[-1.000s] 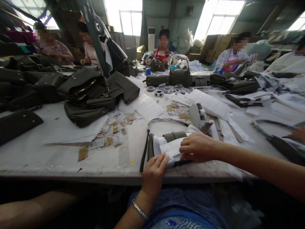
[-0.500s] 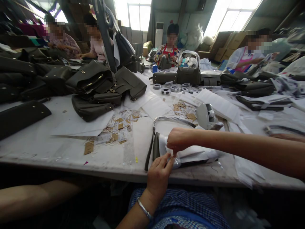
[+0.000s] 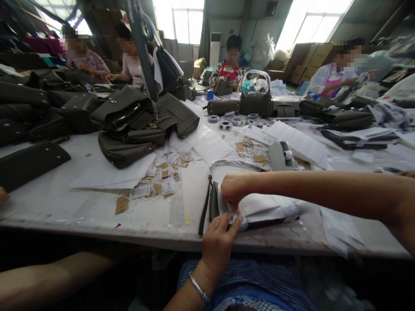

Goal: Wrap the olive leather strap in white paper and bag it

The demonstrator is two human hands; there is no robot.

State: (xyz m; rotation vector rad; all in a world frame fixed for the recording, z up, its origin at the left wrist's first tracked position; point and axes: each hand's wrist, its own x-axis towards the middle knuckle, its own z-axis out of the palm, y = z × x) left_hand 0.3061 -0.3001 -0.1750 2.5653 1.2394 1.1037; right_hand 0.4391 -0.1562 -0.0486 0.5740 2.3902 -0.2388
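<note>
In front of me at the table edge lies a dark handbag (image 3: 213, 203), partly covered in white wrapping (image 3: 266, 207). Its handle (image 3: 240, 163), in clear plastic, arches behind my hands, and a dark strap hangs at its left side. My right hand (image 3: 231, 188) is closed, fingertips down in the wrapping. Just below it, my left hand (image 3: 220, 235), with a silver bangle at the wrist, pinches the near edge of the wrapping. The fingertips of both hands almost meet, and what lies exactly between them is partly hidden.
Small tags in bags (image 3: 157, 188) lie scattered to the left. Dark handbags (image 3: 129, 125) are heaped beyond them. A grey tape dispenser (image 3: 279, 155) and white sheets (image 3: 298, 142) are behind the bag. Coiled straps (image 3: 225, 125) sit farther back. Several people work around the table.
My right hand has shifted slightly left and its forearm lies a little differently. My left hand stays at the wrapping. Another person's hand now shows at the far left edge.
</note>
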